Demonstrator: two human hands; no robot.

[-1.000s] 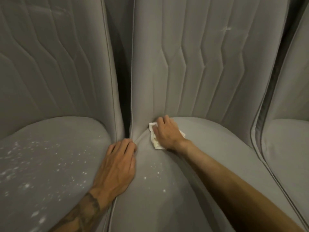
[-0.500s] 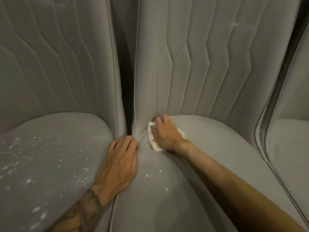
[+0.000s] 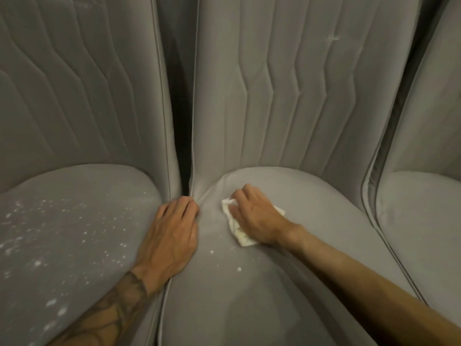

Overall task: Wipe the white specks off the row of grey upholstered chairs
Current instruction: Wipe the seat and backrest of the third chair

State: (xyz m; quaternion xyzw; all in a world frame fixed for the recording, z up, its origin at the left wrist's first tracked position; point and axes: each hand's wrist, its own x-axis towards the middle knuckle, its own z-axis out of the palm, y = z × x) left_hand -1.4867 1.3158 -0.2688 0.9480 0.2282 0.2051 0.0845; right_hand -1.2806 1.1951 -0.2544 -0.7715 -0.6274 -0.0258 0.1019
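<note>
Head view: at frame centre, right grip point(image 3: 252, 218) curled over white cloth point(image 3: 240, 234), pressing it onto middle chair seat point(image 3: 324, 211). Just left of it, left grip point(image 3: 172, 236) flat, holding nothing, resting on seam between seats. Thick white specks point(image 3: 37, 262) across left chair seat point(image 3: 82, 186) at left of frame; few more below cloth.

Left hand point(image 3: 172, 233) lies flat, palm down, fingers straight and together; forearm tattooed. Right hand point(image 3: 254, 218) palm down, fingers curled on cloth point(image 3: 238, 232), arm extended.
</note>
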